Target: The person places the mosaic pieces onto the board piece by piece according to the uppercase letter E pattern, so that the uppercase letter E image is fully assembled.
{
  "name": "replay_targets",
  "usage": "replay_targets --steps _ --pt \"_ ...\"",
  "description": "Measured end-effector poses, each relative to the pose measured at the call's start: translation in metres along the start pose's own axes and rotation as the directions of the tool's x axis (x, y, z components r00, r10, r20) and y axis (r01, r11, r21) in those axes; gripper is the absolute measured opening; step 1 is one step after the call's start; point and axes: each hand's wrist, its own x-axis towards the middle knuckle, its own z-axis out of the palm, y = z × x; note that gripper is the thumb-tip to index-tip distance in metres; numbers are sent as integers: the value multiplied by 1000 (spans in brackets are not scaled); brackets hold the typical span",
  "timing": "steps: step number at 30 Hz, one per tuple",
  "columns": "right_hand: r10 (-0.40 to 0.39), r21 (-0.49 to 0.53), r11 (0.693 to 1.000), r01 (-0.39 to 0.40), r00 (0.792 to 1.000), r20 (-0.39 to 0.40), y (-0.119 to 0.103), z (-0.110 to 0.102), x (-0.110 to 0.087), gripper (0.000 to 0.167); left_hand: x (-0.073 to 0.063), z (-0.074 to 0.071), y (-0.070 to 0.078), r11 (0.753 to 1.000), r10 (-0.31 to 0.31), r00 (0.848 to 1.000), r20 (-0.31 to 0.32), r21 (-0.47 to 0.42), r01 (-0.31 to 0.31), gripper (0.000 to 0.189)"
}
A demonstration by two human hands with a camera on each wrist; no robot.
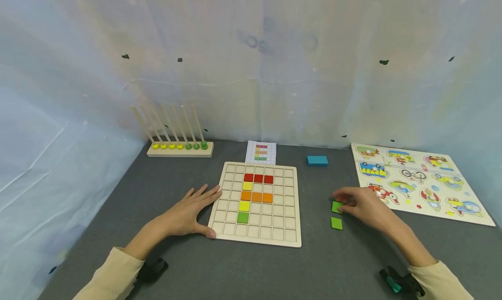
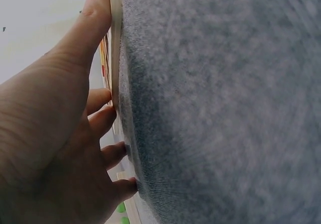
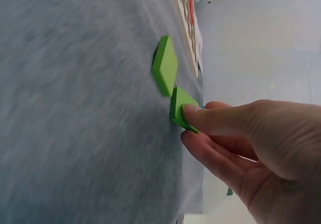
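A wooden grid board [image 1: 274, 232] lies in the middle of the table, with red, yellow and orange tiles and one green tile [image 1: 243, 217] in its squares. My left hand [image 1: 188, 210] rests at the board's left edge, fingers spread and the thumb at the near corner. To the right of the board, my right hand [image 1: 362, 206] pinches a green square tile [image 3: 180, 106] between thumb and fingers. A second green tile [image 1: 336, 223] lies flat on the table, just nearer to me.
Behind the board is a printed pattern card [image 1: 251, 151]. A blue block [image 1: 317, 161] sits right of the card. At the back left stands a bead rack [image 1: 180, 150] with upright pegs. A vehicle picture puzzle board [image 1: 419, 191] lies on the right, beyond my right hand.
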Motion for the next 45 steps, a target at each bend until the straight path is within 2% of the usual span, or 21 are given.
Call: replay_targets --steps 5,16,26,30,36,42,45 --pt "-4 6 1000 4 1000 5 -8 4 12 29 -1 -1 0 1000 0 1000 -3 -2 0 117" --pt "-84 55 995 83 996 7 -27 16 30 27 -1 -1 2 1000 3 1000 3 -14 -3 116" --pt "-133 108 986 130 991 24 -57 30 52 28 0 0 1 1000 -9 1000 -1 4 9 117" --pt "-168 190 970 155 984 58 -75 36 58 28 0 0 1 1000 -8 1000 -3 6 8 117" --pt "-241 311 929 201 966 97 -101 45 67 28 0 1 -1 1000 2 1000 -12 8 -2 117" --pt "-288 389 896 216 947 139 -112 60 76 27 -1 1 -2 1000 5 1000 -22 11 -5 117" --pt "-293 403 890 212 944 151 -114 69 79 25 0 2 -1 1000 7 1000 -25 16 -7 116"
